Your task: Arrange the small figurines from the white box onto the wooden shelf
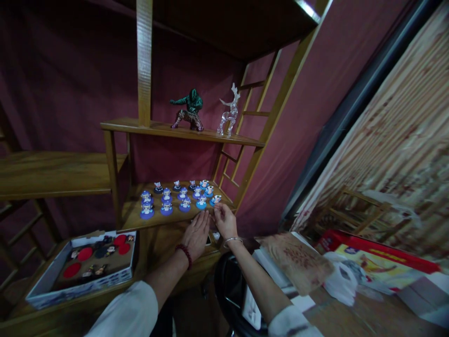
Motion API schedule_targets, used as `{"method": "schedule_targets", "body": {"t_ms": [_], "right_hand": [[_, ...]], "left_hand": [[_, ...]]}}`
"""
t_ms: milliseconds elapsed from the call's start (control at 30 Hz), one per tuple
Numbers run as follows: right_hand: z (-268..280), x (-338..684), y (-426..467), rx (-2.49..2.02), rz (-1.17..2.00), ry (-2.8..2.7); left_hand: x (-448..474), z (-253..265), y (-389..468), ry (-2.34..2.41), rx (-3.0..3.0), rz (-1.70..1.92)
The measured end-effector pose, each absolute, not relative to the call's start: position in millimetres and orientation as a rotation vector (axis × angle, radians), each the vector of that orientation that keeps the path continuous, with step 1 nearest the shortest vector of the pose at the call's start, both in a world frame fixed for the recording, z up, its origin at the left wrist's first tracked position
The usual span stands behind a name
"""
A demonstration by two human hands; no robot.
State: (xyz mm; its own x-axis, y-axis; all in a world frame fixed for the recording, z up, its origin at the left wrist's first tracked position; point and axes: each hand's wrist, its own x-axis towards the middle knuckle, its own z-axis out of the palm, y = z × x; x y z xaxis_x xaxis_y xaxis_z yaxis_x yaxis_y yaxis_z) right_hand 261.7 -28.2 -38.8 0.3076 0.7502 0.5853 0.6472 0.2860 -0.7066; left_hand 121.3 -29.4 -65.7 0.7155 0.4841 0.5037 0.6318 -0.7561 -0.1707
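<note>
Small figurines on round bases stand in rows on the lower wooden shelf (136, 220), several of them purple figurines (166, 208). My right hand (226, 221) is at the shelf's right front, its bent fingertips closed at the edge of a light-blue figurine (215, 200). Close beside it, my left hand (197, 234) is at the front edge of the shelf, with its fingers stretched out and nothing seen in them. Another blue-based figurine (201, 202) stands just beyond my left fingertips. Three dark-based figurines (177, 186) are along the back.
A green sculpture (191, 110) and a clear deer figurine (229, 112) stand on the upper shelf (157, 128). At lower left sits a cardboard box (84, 283) with figurines and red discs. A black chair (224, 276), papers (277, 267) and a plastic bag (342, 283) are at right.
</note>
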Motion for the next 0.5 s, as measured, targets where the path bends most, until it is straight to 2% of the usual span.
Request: {"method": "schedule_targets", "body": {"t_ms": [333,500], "right_hand": [[-43,227,-26,-1.405,0.156,-1.480],[-43,222,-21,-1.426,0.049,-1.405]], "left_hand": [[87,-58,-45,-0.963,-2.568,-0.643],[73,-59,-48,-1.028,-2.568,-0.650]]}}
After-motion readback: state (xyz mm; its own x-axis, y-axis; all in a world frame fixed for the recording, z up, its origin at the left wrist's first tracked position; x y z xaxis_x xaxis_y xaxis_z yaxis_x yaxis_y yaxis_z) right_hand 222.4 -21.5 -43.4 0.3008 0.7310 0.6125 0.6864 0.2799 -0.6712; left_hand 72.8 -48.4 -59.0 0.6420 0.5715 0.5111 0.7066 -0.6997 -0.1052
